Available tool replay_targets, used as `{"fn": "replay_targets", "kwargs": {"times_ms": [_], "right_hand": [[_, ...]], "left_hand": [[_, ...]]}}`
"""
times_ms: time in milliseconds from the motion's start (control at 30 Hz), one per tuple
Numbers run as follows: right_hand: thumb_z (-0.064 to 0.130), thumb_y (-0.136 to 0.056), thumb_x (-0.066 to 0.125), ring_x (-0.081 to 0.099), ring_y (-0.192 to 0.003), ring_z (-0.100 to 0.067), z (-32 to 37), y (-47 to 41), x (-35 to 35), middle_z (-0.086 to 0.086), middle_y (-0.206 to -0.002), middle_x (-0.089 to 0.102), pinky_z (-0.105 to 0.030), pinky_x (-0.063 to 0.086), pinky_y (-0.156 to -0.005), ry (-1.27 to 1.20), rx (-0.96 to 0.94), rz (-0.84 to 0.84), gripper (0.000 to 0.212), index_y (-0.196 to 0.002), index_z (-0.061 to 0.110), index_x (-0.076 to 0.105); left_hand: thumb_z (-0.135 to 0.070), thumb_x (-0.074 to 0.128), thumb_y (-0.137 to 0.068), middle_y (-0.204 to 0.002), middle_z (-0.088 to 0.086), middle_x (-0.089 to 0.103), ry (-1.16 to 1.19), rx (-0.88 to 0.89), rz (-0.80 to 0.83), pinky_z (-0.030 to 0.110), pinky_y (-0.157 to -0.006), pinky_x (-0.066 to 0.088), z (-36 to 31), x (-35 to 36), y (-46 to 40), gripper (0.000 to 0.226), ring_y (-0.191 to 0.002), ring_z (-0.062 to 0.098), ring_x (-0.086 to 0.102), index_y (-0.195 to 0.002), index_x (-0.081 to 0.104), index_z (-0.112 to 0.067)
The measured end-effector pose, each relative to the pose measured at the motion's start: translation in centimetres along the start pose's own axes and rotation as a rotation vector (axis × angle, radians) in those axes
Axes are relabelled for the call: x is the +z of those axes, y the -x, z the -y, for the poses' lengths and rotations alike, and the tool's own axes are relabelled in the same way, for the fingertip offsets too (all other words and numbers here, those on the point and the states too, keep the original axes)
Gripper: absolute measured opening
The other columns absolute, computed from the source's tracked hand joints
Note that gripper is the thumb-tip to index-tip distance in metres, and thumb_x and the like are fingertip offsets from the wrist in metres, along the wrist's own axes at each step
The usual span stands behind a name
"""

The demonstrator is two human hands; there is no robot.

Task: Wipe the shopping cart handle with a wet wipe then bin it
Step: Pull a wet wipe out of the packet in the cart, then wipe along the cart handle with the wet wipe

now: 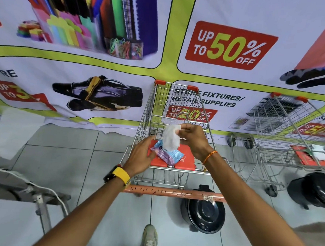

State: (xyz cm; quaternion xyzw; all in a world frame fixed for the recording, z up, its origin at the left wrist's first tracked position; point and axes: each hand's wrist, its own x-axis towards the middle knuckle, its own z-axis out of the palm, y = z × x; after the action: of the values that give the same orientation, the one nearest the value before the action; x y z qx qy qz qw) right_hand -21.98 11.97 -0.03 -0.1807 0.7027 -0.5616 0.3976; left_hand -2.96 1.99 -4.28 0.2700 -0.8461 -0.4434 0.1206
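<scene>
A wire shopping cart [149, 110] stands in front of me, its orange handle [172, 193] running across below my forearms. A blue and purple wet wipe pack [168, 155] lies on the cart's red child seat flap [186, 160]. My left hand [140, 155] presses flat on the pack's left end. My right hand [191, 138] pinches the top of a white wet wipe [170, 139], which hangs half out of the pack. A black bin [204, 211] with a round lid stands on the floor under the handle, to the right.
A second wire cart [283, 130] stands to the right with a red flap and a white wipe on it. A black bag-lined bin [313, 189] sits at far right. A sale banner [231, 45] covers the wall ahead. White cable and metal frame lie at lower left.
</scene>
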Motion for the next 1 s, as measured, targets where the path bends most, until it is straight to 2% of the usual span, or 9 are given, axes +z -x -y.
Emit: {"fn": "replay_targets", "kwargs": {"times_ms": [167,267,367,467,600,767,833,933,1000], "right_hand": [[-0.008,-0.096,0.057,0.071,-0.079,-0.019,0.8,1.3,0.5,-0.012,-0.092,0.072,-0.030,0.064,-0.065,0.055,-0.012,-0.059,0.012,-0.104,-0.007,0.067],[-0.008,-0.097,0.055,0.070,-0.088,-0.024,0.8,1.5,0.4,-0.011,-0.094,0.071,-0.029,0.064,-0.066,0.035,0.005,-0.062,0.013,-0.104,-0.006,0.066],[-0.007,-0.099,0.051,0.069,-0.094,-0.028,0.6,1.8,0.2,-0.014,-0.101,0.070,-0.039,0.063,-0.077,-0.012,0.036,0.035,0.019,-0.101,0.002,0.067],[-0.006,-0.101,0.046,0.070,-0.090,-0.022,0.2,2.7,0.0,-0.009,-0.099,0.072,-0.039,0.061,-0.079,-0.128,0.074,0.162,0.028,-0.100,0.008,0.070],[-0.008,-0.102,0.043,0.070,-0.090,-0.019,0.1,3.6,-0.4,-0.007,-0.098,0.075,-0.033,0.062,-0.079,-0.228,0.079,0.227,0.031,-0.106,0.006,0.070],[-0.008,-0.100,0.047,0.065,-0.099,-0.027,-0.2,4.7,-0.9,-0.015,-0.103,0.067,-0.041,0.061,-0.082,-0.108,0.082,0.121,0.025,-0.104,0.006,0.067],[-0.006,-0.097,0.054,0.064,-0.099,-0.030,-0.7,5.4,-0.8,-0.014,-0.101,0.062,-0.050,0.060,-0.084,0.049,0.054,0.027,0.018,-0.104,0.007,0.065],[0.006,-0.092,0.070,0.066,-0.095,-0.023,-1.3,7.1,0.1,-0.007,-0.106,0.065,-0.038,0.061,-0.083,0.298,-0.103,-0.094,0.017,-0.108,0.008,0.064],[0.019,-0.094,0.070,0.068,-0.095,-0.022,-1.6,8.7,1.2,-0.013,-0.109,0.071,-0.042,0.060,-0.086,0.261,-0.111,-0.033,0.016,-0.106,0.008,0.070]], "left_hand": [[-0.012,0.051,-0.097,-0.155,0.005,0.035,0.286,-0.184,0.073,0.030,-0.093,0.043,-2.1,0.2,-0.3,0.058,-0.120,0.014,0.049,-0.149,0.026,-0.015],[-0.006,0.050,-0.096,-0.157,0.005,0.031,0.344,-0.255,0.073,0.033,-0.095,0.045,-1.6,0.6,-1.0,0.060,-0.125,0.021,0.049,-0.149,0.026,-0.017],[-0.011,0.048,-0.098,-0.157,0.005,0.031,0.538,-0.324,0.049,0.044,-0.103,0.047,-1.0,1.1,-1.3,0.055,-0.130,0.024,0.045,-0.148,0.027,-0.021],[-0.020,0.042,-0.101,-0.148,0.006,0.042,0.743,-0.460,0.092,0.044,-0.101,0.047,-1.7,1.4,-1.0,0.037,-0.129,0.024,0.048,-0.138,0.040,-0.021],[-0.022,0.044,-0.101,-0.123,0.012,0.064,1.077,-0.587,0.110,0.047,-0.096,0.051,-3.0,0.7,-0.2,0.021,-0.107,0.025,0.062,-0.111,0.060,-0.016],[-0.002,0.051,-0.094,-0.114,0.014,0.068,1.059,-0.491,0.050,0.027,-0.070,0.059,-3.1,-0.3,0.9,0.025,-0.096,0.021,0.067,-0.118,0.060,-0.002],[0.001,0.054,-0.092,-0.102,0.010,0.072,1.064,-0.494,0.020,0.026,-0.068,0.059,-3.5,-0.8,1.5,0.022,-0.086,0.017,0.070,-0.111,0.064,-0.002],[0.002,0.058,-0.089,-0.088,0.006,0.077,1.079,-0.484,0.012,0.027,-0.066,0.060,-3.9,-1.3,2.3,0.018,-0.077,0.015,0.073,-0.102,0.068,-0.004],[0.000,0.060,-0.088,-0.091,0.008,0.077,1.073,-0.463,0.044,0.028,-0.067,0.060,-4.3,-1.5,3.0,0.022,-0.081,0.019,0.073,-0.110,0.066,-0.001]]}}
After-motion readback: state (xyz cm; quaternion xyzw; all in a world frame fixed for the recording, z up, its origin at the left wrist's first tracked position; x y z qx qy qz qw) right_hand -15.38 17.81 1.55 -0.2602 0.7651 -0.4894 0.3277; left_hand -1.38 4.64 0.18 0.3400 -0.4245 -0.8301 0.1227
